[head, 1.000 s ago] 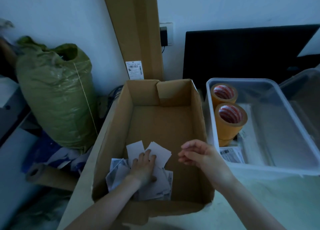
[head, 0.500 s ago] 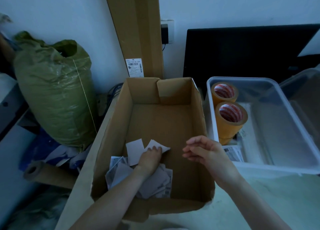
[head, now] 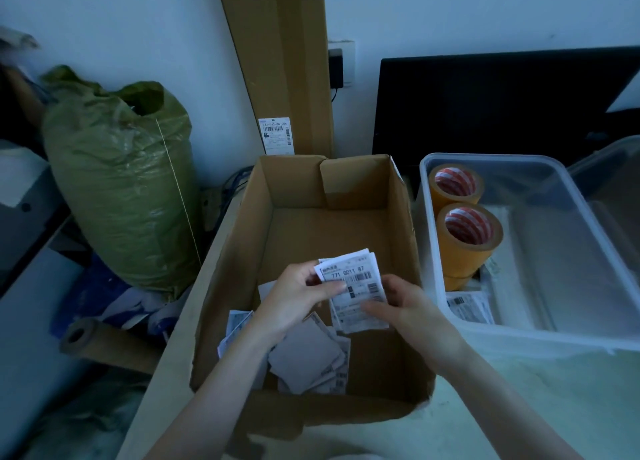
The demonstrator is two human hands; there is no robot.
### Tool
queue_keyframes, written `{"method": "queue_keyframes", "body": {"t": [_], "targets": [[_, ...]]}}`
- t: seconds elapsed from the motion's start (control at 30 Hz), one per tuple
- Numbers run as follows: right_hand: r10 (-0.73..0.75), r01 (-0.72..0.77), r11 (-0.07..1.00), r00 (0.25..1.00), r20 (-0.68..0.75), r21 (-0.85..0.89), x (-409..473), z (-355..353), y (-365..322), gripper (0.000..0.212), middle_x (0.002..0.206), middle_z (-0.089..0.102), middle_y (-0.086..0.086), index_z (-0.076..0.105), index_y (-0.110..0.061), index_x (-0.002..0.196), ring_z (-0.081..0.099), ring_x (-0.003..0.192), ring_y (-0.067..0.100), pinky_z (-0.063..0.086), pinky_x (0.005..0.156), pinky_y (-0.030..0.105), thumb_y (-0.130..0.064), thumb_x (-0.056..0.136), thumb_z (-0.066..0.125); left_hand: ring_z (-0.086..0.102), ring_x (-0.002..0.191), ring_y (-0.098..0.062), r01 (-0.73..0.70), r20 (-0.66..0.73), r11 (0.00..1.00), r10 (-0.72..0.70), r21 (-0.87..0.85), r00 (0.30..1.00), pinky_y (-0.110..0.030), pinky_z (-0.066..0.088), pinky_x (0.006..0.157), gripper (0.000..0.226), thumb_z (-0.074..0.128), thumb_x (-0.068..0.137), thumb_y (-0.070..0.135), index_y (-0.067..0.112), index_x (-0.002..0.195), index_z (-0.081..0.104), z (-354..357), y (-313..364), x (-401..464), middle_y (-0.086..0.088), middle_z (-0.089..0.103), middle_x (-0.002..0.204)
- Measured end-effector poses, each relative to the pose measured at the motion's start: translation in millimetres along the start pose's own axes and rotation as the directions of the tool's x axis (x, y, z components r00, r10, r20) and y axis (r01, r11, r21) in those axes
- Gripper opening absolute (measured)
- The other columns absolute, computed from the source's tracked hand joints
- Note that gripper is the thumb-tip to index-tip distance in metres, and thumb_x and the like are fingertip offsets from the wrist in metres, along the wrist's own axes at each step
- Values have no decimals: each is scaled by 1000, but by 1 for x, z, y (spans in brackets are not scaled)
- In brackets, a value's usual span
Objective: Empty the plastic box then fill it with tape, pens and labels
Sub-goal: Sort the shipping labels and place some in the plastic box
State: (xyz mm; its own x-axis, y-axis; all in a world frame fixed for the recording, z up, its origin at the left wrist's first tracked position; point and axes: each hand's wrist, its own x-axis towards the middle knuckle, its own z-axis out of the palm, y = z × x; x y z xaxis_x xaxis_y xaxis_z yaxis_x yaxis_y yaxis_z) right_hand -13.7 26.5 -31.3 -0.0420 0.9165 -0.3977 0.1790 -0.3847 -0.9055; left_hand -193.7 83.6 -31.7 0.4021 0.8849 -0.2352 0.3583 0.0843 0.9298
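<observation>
Landmark: open brown cardboard box [head: 332, 217], standing on the pale bench [head: 540, 400] at centre of view.
Left hand [head: 298, 300]: over the box interior, thumb and fingers pinching the left edge of a small sheaf of white printed labels with barcodes [head: 353, 286].
Right hand [head: 405, 307]: over the box, just right of the left hand, fingers curled under and thumb on top of the same sheaf at its lower right corner.
Held labels: lifted clear of the box floor, tilted face-up toward the camera, top sheet reads "771 GD11 87".
Loose labels [head: 311, 359]: a scattered heap of white and grey slips lying on the box floor, near-left corner, below the hands.
Clear plastic box with white rim [head: 429, 251]: just right of the cardboard box, on the bench.
Tape: two rolls of tan packing tape with red-striped cores, the far one [head: 453, 185] and the near one [head: 467, 237], standing against the plastic box's left wall, touching each other.
Labels in plastic box [head: 467, 307]: a white barcode slip lying flat on its floor, near-left corner, in front of the tape.
Green plastic sack [head: 121, 189]: left of the cardboard box, against the wall.
Brown cardboard tube [head: 104, 345]: left of the box, lying below the sack.
Tall cardboard panel [head: 284, 61]: behind the box, leaning on the wall.
</observation>
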Motion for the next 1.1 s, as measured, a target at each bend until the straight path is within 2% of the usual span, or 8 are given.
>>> {"method": "queue_keyframes", "body": {"t": [0.17, 0.3, 0.43, 0.63, 0.7, 0.87, 0.97, 1.1], "targets": [[25, -27, 988, 1000, 20, 151, -5, -1, 2, 19, 99, 72, -3, 62, -23, 106, 71, 92, 15, 59, 69, 28, -11, 96, 52, 65, 84, 1, 11, -16, 999, -11, 48, 1000, -17, 51, 68, 16, 61, 90, 31, 23, 104, 64, -2, 1, 3, 11, 70, 95], [21, -12, 972, 999, -38, 236, -8, -8, 6, 20, 104, 72, -3, 62, -22, 110, 71, 94, 17, 60, 71, 32, -12, 95, 54, 57, 112, -13, 252, -261, 949, -199, 187, 945, -30, 47, 94, 31, 52, 95, 34, 24, 124, 50, -15, -51, 40, 6, 57, 124], [1, 18, 952, 998, -63, 305, -9, -14, 8, 22, 105, 72, -1, 62, -21, 112, 70, 96, 20, 59, 72, 34, -12, 94, 55, 39, 128, -32, 565, -285, 718, -488, 406, 825, -41, 40, 102, 57, 52, 96, 33, 7, 142, 31, -18, -117, 64, -16, 34, 144], [0, 20, 939, 998, -58, 345, -10, -14, 8, 22, 103, 73, -1, 62, -21, 111, 71, 96, 21, 60, 75, 36, -11, 93, 56, 24, 134, -38, 614, -389, 379, -521, 693, 760, -46, 36, 102, 90, 53, 84, 63, 2, 141, 21, 4, -135, 69, -24, 20, 148], [4, 15, 939, 999, -53, 344, -10, -12, 9, 22, 102, 73, -2, 62, -21, 111, 71, 96, 21, 60, 74, 35, -11, 93, 55, 27, 133, -42, 598, -391, 325, -518, 733, 761, -47, 40, 100, 87, 53, 87, 57, -2, 142, 20, 7, -135, 74, -27, 23, 147], [25, 0, 935, 997, -67, 353, -11, -8, 10, 23, 103, 73, -2, 62, -21, 113, 70, 97, 21, 60, 76, 36, -11, 94, 54, 47, 122, -40, 527, -436, 159, -395, 835, 809, -40, 52, 86, 46, 47, 96, 20, 2, 135, 31, 12, -133, 73, -28, 47, 133], [31, 1, 932, 996, -82, 363, -11, -7, 11, 23, 102, 73, -4, 62, -22, 113, 70, 96, 20, 60, 78, 38, -11, 94, 54, 58, 112, -30, 489, -415, 250, -296, 836, 861, -37, 51, 81, 33, 46, 96, 12, 7, 127, 35, 1, -130, 69, -17, 57, 123], [43, 0, 926, 993, -107, 377, -11, -3, 12, 24, 102, 73, -3, 61, -23, 114, 71, 95, 20, 60, 79, 40, -11, 94, 54, 64, 90, -24, 577, -538, 464, -229, 673, 811, -37, 53, 76, 22, 43, 99, 23, 9, 109, 57, -19, -103, 65, -8, 65, 100]]}}
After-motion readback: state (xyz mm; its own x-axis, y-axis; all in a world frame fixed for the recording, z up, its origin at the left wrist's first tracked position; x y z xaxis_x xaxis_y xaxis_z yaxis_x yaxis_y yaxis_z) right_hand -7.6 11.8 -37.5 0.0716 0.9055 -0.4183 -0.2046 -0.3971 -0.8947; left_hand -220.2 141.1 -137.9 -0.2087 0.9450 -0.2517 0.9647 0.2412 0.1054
